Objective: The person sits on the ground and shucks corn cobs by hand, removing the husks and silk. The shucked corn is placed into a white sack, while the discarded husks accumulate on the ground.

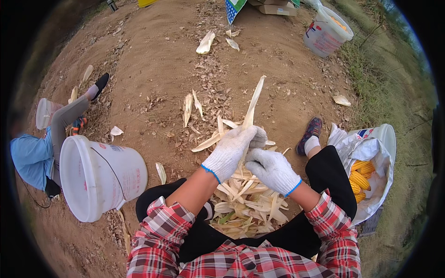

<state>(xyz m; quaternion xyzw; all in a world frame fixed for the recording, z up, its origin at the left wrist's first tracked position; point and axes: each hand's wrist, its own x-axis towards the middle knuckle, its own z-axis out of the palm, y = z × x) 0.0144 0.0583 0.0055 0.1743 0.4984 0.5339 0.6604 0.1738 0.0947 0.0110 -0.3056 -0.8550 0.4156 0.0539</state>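
Note:
My left hand, in a white knit glove with a blue cuff edge, is closed around a pale dry corn husk that sticks up past the fingers. Close beside it is my right hand, gloved alike, with its thumb and fingers curled; whether it pinches anything is hidden. Below both hands, a heap of stripped corn husks lies between my legs. To the right, a white sack holds several yellow ears of corn.
At the left lies a tilted white plastic bucket; beyond it sits a person in a blue top near another bucket. A bucket with orange-yellow contents and a cardboard box stand ahead. Loose husks lie on the soil.

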